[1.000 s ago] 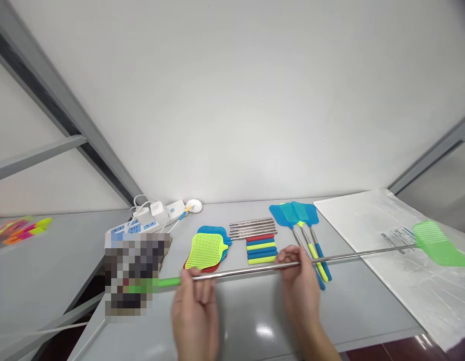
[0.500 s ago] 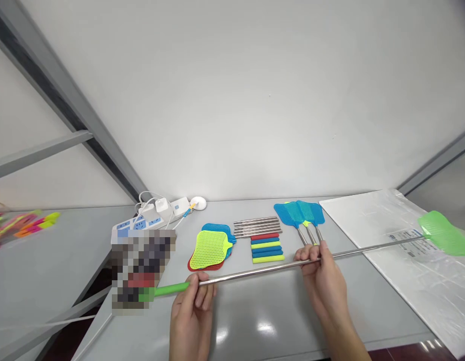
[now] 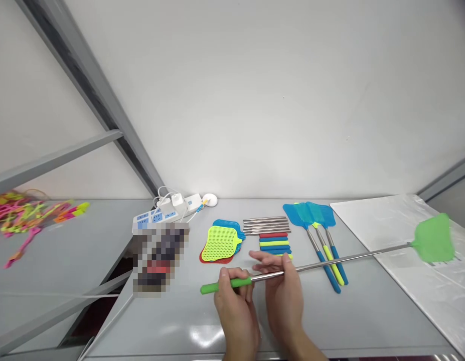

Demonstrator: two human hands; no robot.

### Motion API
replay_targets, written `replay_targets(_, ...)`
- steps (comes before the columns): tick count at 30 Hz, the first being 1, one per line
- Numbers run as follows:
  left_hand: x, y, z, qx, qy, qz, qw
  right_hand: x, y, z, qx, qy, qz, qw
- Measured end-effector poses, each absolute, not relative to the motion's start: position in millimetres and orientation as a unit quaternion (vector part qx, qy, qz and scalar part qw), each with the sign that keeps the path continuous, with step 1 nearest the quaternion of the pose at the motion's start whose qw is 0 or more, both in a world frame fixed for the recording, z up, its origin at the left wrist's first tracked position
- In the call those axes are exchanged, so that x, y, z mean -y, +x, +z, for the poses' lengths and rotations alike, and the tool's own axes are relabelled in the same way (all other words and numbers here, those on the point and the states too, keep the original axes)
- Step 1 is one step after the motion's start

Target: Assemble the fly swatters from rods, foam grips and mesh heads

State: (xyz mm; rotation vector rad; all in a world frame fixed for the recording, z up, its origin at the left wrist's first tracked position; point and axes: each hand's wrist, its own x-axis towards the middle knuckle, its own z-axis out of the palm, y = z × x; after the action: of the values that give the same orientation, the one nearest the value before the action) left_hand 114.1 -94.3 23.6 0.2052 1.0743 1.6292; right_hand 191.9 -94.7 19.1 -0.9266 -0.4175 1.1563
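Observation:
My left hand [image 3: 235, 303] grips the green handle [image 3: 224, 285] of a long fly swatter. The swatter's steel shaft [image 3: 341, 262] runs right to a green mesh head [image 3: 433, 239], which hangs over a plastic-wrapped white board [image 3: 382, 225]. My right hand [image 3: 283, 296] cradles the shaft close to the handle, with its fingers stretched out above. Just beyond my hands lie stacked foam grips [image 3: 274, 243] in red, yellow and blue. Three blue-handled swatters [image 3: 324, 255] lie to their right, and loose swatter heads [image 3: 220, 243] to their left.
Steel tubes [image 3: 266, 225] lie behind the foam grips. A power strip [image 3: 153, 219] with chargers sits at the wall, and a pixelated patch [image 3: 160, 258] covers something beside it. A pink and yellow tangle [image 3: 29, 220] lies on the grey table [image 3: 149, 321] at left.
My hands have come closer together, and the handle has moved right. Less of the shaft shows between my hands and the green head. The view has also shifted.

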Motion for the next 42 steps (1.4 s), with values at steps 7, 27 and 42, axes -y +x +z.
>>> replay_targets(7, 86.8, 47.0, 24.5, -0.456, 0.138, 0.695, 0.539, 100.6, 244.6, 13.8, 0.280, -0.495, 0.544, 0.617)
replay_targets(27, 88.8, 95.4, 19.3, -0.392, 0.126, 0.740, 0.533, 91.9, 172.2, 24.0, 0.222, -0.387, 0.551, 0.704)
replay_targets(42, 75.3, -1.5, 23.7, -0.444, 0.078, 0.726, 0.520, 76.2, 270.9, 32.5, 0.154, -0.459, 0.436, 0.759)
